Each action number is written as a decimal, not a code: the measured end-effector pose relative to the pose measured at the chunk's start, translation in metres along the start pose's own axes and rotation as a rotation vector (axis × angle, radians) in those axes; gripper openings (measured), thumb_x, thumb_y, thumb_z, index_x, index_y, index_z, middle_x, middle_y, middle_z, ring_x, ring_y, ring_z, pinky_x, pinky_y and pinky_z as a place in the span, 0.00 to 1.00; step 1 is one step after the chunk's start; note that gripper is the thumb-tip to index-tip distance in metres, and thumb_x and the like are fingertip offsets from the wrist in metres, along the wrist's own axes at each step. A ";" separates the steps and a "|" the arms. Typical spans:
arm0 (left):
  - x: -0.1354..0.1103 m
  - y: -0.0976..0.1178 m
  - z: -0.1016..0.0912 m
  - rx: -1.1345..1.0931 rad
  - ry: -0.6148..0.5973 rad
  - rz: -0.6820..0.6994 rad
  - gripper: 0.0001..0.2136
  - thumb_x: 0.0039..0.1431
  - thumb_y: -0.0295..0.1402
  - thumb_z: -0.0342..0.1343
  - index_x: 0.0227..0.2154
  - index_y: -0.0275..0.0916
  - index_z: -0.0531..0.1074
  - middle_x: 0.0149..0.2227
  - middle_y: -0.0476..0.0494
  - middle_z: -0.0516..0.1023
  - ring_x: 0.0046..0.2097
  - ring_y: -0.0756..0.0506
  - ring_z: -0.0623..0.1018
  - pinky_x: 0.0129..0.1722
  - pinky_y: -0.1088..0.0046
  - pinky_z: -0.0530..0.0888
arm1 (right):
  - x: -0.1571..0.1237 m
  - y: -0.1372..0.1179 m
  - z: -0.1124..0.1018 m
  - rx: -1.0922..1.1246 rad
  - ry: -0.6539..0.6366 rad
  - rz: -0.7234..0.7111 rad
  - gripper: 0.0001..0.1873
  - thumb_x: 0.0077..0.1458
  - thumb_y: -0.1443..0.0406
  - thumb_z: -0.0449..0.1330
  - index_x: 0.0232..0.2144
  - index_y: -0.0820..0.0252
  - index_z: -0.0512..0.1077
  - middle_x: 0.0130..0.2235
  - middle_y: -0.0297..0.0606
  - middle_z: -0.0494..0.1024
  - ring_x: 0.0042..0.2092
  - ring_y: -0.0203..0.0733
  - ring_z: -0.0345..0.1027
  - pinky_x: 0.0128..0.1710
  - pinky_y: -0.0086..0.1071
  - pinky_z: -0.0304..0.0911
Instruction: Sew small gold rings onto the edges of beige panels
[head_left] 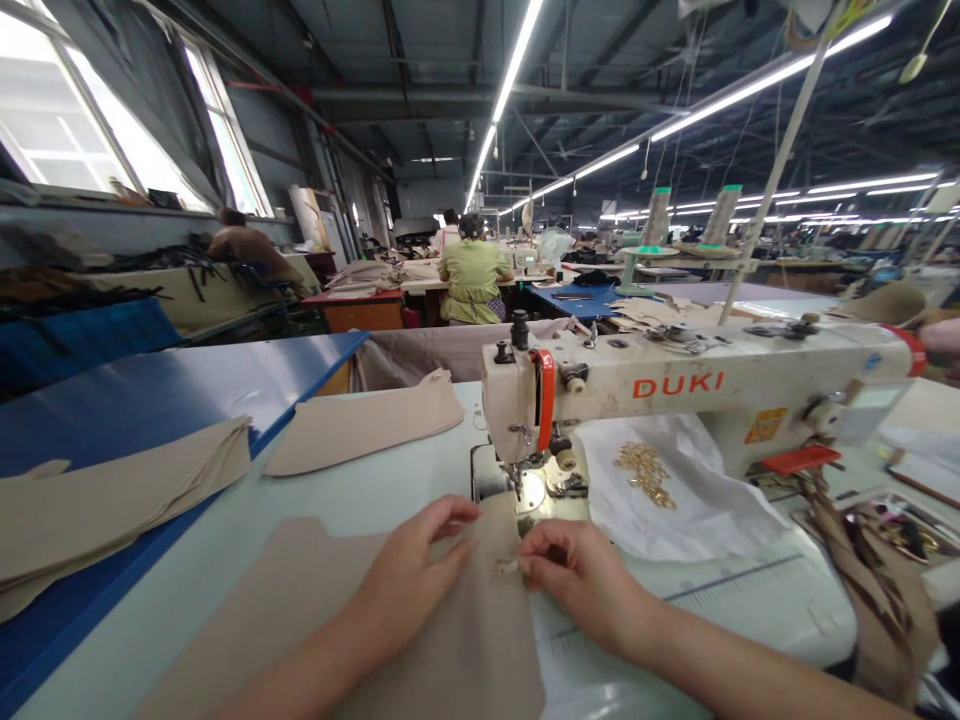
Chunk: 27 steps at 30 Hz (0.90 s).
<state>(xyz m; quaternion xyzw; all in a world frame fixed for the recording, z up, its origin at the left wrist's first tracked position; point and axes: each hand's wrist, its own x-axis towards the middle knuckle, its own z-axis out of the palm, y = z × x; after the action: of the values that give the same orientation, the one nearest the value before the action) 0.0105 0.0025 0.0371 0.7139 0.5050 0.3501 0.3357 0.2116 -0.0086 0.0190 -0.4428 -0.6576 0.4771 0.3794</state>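
Note:
A large beige fabric panel (337, 600) lies on the sewing machine bed, its upper edge close to the needle area. On this panel rests my left hand (420, 575), fingers bent and apart from the thumb, with nothing held between them. My right hand (592, 580) pinches the end of a small pale tab (508, 566) at the panel's right edge; its exact kind is too small to tell. Just beyond both hands stands the white sewing machine (600, 380), with its presser foot and needle (517, 480) above the metal plate.
Gold metal rings or clasps (645, 475) lie on a white cloth (690, 520) under the machine arm. Another beige panel (367, 425) is behind left, and stacked panels (127, 510) sit on the blue table (300, 370). Brown strips (881, 600) hang at right. Co-workers (474, 270) sit farther back.

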 end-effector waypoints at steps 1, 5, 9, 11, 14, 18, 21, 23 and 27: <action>-0.001 -0.004 0.001 0.105 -0.006 0.050 0.13 0.53 0.34 0.56 0.42 0.41 0.73 0.48 0.40 0.76 0.51 0.38 0.73 0.55 0.61 0.66 | -0.003 0.001 -0.003 0.016 -0.015 0.027 0.05 0.48 0.69 0.57 0.21 0.61 0.69 0.20 0.30 0.68 0.23 0.33 0.58 0.24 0.26 0.52; -0.006 -0.022 0.010 0.444 -0.114 0.165 0.20 0.60 0.37 0.49 0.55 0.39 0.65 0.60 0.40 0.65 0.60 0.40 0.64 0.61 0.60 0.58 | -0.004 -0.001 -0.015 0.050 -0.002 0.167 0.05 0.47 0.71 0.57 0.21 0.61 0.69 0.19 0.28 0.69 0.22 0.31 0.60 0.24 0.24 0.54; -0.012 -0.030 0.016 0.593 -0.101 0.231 0.22 0.63 0.37 0.45 0.58 0.37 0.59 0.60 0.39 0.64 0.60 0.41 0.65 0.60 0.58 0.62 | 0.016 -0.008 -0.016 0.040 0.000 0.317 0.07 0.45 0.74 0.58 0.19 0.62 0.68 0.17 0.27 0.68 0.19 0.29 0.61 0.21 0.23 0.55; -0.015 -0.030 0.017 0.626 -0.078 0.257 0.21 0.63 0.36 0.45 0.58 0.37 0.59 0.59 0.39 0.65 0.59 0.41 0.66 0.59 0.58 0.64 | 0.029 -0.010 -0.010 0.031 -0.015 0.354 0.07 0.44 0.74 0.59 0.19 0.62 0.68 0.16 0.27 0.69 0.18 0.30 0.63 0.20 0.22 0.56; -0.021 -0.030 0.016 0.641 -0.047 0.277 0.21 0.63 0.35 0.45 0.57 0.37 0.60 0.58 0.38 0.67 0.58 0.40 0.68 0.57 0.57 0.67 | 0.046 -0.011 -0.001 0.005 -0.042 0.402 0.08 0.42 0.76 0.58 0.17 0.62 0.68 0.15 0.27 0.69 0.17 0.31 0.64 0.18 0.22 0.56; -0.028 -0.032 0.014 0.646 -0.015 0.284 0.21 0.62 0.35 0.47 0.57 0.37 0.61 0.56 0.36 0.69 0.55 0.39 0.71 0.54 0.57 0.70 | 0.055 -0.012 0.004 -0.045 -0.074 0.427 0.10 0.40 0.78 0.56 0.15 0.62 0.67 0.14 0.27 0.67 0.15 0.31 0.63 0.15 0.21 0.54; -0.024 -0.028 0.014 0.637 0.042 0.339 0.18 0.61 0.35 0.49 0.54 0.37 0.64 0.54 0.37 0.71 0.53 0.40 0.73 0.52 0.59 0.72 | 0.057 -0.013 0.003 -0.076 -0.097 0.435 0.10 0.40 0.78 0.55 0.15 0.62 0.66 0.14 0.26 0.67 0.15 0.30 0.62 0.14 0.20 0.54; -0.017 -0.021 0.016 0.635 0.094 0.407 0.14 0.61 0.33 0.49 0.47 0.37 0.69 0.49 0.37 0.74 0.50 0.41 0.75 0.49 0.61 0.74 | 0.058 -0.013 0.003 -0.090 -0.112 0.448 0.10 0.41 0.77 0.55 0.14 0.62 0.66 0.14 0.26 0.67 0.15 0.29 0.62 0.14 0.20 0.55; 0.002 -0.006 0.024 0.630 0.147 0.578 0.10 0.60 0.27 0.46 0.30 0.37 0.73 0.33 0.41 0.77 0.37 0.45 0.76 0.38 0.69 0.77 | 0.060 -0.014 0.003 -0.117 -0.126 0.471 0.09 0.41 0.76 0.56 0.14 0.62 0.66 0.13 0.26 0.67 0.15 0.29 0.63 0.14 0.19 0.56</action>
<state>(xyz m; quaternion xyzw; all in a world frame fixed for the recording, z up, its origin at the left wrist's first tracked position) 0.0280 0.0030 0.0194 0.8667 0.3890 0.3085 -0.0475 0.1868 0.0453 0.0368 -0.5743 -0.5851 0.5403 0.1895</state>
